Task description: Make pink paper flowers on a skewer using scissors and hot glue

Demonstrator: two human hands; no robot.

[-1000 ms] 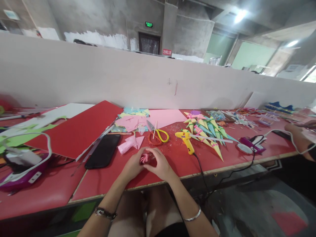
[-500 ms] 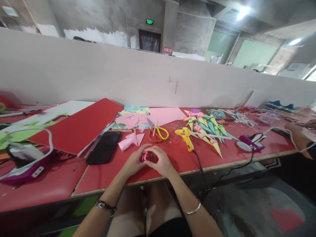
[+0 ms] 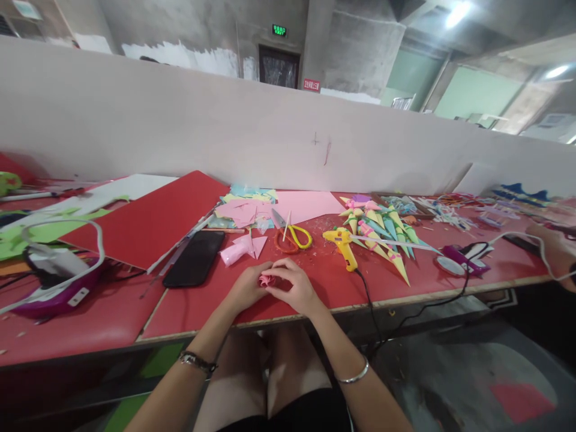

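Observation:
Between my two hands, just above the red table [image 3: 180,312], is a small pink rolled paper flower [image 3: 266,279]. My left hand [image 3: 246,290] is closed around its left side. The fingers and thumb of my right hand [image 3: 294,286] curve in and pinch it from the right. Part of the flower is hidden by my fingers. Beyond my hands lie scissors [image 3: 293,239] with red and yellow handles, and a pink paper roll [image 3: 234,253] is a little to the left. A yellow glue gun [image 3: 344,247] rests to the right, its glue stick poking out behind.
A black phone [image 3: 194,259] and a large red sheet [image 3: 157,225] lie left. Purple power strips [image 3: 58,300] stand at both sides. Paper scraps [image 3: 245,210] and several paper cones [image 3: 382,231] are at the back. A co-worker's arm [image 3: 555,249] shows at far right.
The flower has turned in my fingers, so its folded petals now show instead of a striped spiral. My hands stay in nearly the same spot; the view has shifted slightly.

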